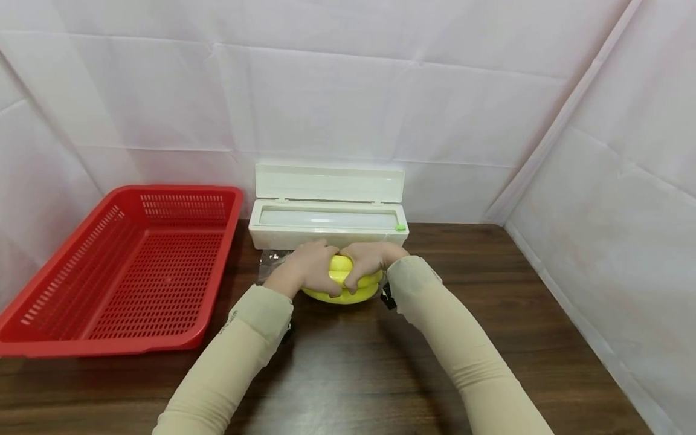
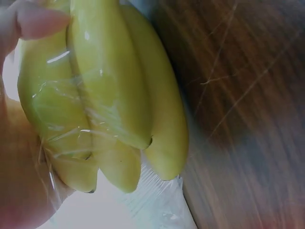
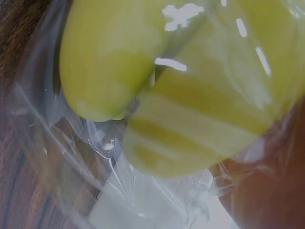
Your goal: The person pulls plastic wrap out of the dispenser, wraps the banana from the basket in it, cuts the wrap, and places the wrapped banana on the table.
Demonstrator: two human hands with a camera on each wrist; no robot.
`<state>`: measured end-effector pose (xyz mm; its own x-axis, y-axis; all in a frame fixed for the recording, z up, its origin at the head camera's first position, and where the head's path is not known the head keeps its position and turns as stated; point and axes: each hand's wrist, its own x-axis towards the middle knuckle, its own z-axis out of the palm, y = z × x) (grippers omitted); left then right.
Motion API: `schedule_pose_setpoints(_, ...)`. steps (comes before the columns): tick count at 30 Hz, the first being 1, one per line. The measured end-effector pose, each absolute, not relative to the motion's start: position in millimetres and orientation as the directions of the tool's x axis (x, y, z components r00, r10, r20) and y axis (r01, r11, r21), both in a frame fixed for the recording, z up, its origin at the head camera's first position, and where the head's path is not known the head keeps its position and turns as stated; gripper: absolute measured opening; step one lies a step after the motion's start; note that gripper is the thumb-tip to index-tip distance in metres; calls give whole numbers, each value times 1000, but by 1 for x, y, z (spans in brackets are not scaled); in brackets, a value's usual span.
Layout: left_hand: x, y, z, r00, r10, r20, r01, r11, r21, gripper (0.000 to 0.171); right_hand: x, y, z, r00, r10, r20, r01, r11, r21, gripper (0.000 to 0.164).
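Observation:
A bunch of yellow bananas (image 1: 340, 297) lies low over the dark table, right in front of the plastic wrap dispenser (image 1: 328, 237). My left hand (image 1: 314, 267) grips the bunch from the left side, its thumb toward me. From the right, my right hand (image 1: 371, 260) holds it with the thumb bent over the top bananas. Clear plastic wrap (image 3: 40, 138) covers the fruit in both wrist views, wrinkled and shiny near the banana tips. A flat bit of film (image 1: 269, 261) shows beside my left hand. The fingers on the far side of the bunch are hidden.
A red plastic basket (image 1: 220, 275) with slotted walls stands at the left. The dispenser's lid (image 1: 328, 182) is raised, with a white roll inside and a small green slider (image 1: 400, 228) at its right end. White cloth walls (image 1: 337, 103) enclose the back and sides.

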<state>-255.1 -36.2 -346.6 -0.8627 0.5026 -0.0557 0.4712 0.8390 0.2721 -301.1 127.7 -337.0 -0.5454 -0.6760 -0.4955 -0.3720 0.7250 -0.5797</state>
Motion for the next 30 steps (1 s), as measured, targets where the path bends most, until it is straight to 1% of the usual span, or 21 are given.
schedule_pose_setpoints(2, -251, -37, -348, -863, 505, -23, 487, 841, 235, 83, -301, 127, -338, -529, -683, -503, -347, 715, -607, 40)
schedule_pose_setpoints(4, -246, -38, -349, -856, 517, 25, 512, 838, 189, 95, -302, 126, -338, -519, -691, -504, -321, 703, -634, 43)
schedule_pose_setpoints(6, -242, -37, -350, -839, 538, 82, 544, 831, 118, 97, -302, 126, -338, -509, -696, -507, -292, 694, -658, 45)
schedule_pose_setpoints(9, -234, -37, -352, -813, 565, 140, 574, 818, 28, 100, -303, 126, -338, -513, -678, -526, -253, 705, -662, 41)
schedule_pose_setpoints(12, -228, -35, -355, -807, 574, 138, 575, 817, -34, 108, -305, 126, -337, -514, -666, -540, -247, 718, -651, 34)
schedule_pose_setpoints(15, -227, -33, -359, -821, 559, 116, 549, 829, -107, 115, -308, 125, -337, -501, -674, -543, -255, 715, -651, 30)
schedule_pose_setpoints(18, -228, -30, -362, -828, 545, 132, 521, 834, -182, 111, -310, 125, -336, -491, -686, -537, -271, 706, -655, 29)
schedule_pose_setpoints(21, -229, -29, -364, -817, 551, 169, 513, 829, -222, 104, -313, 126, -338, -494, -689, -530, -295, 707, -643, 30)
schedule_pose_setpoints(26, -231, -28, -366, -790, 566, 238, 519, 822, -232, 92, -315, 128, -341, -512, -681, -523, -314, 715, -624, 35)
schedule_pose_setpoints(30, -233, -27, -367, -780, 566, 268, 523, 824, -217, 86, -314, 133, -343, -543, -680, -493, -344, 716, -608, 38)
